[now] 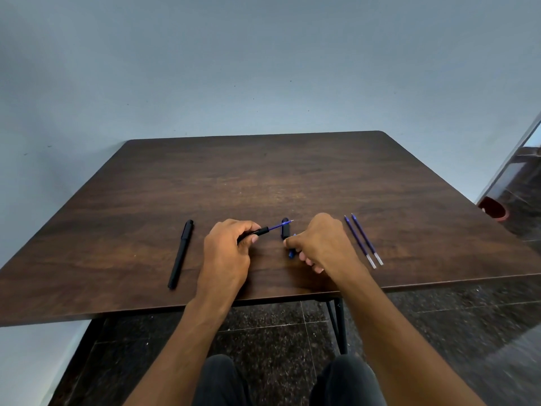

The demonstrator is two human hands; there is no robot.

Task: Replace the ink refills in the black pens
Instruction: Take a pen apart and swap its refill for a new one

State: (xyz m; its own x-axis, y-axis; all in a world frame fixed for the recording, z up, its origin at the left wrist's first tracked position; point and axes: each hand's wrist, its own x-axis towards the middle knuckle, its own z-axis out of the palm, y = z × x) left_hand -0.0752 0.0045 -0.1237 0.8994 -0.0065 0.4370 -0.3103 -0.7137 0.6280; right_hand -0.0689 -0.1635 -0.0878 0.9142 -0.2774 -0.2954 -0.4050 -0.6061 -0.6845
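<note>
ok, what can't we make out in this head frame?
- Pen barrel: rear half hidden inside the left hand.
- Blue piece under the right hand: mostly covered by the fingers, identity unclear.
- Black cap: lower end hidden by the right hand.
- Two spare refills: ink level too small to judge.

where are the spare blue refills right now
In the head view, the two spare blue refills lie side by side on the table, just right of the right hand, near the front edge.
</note>
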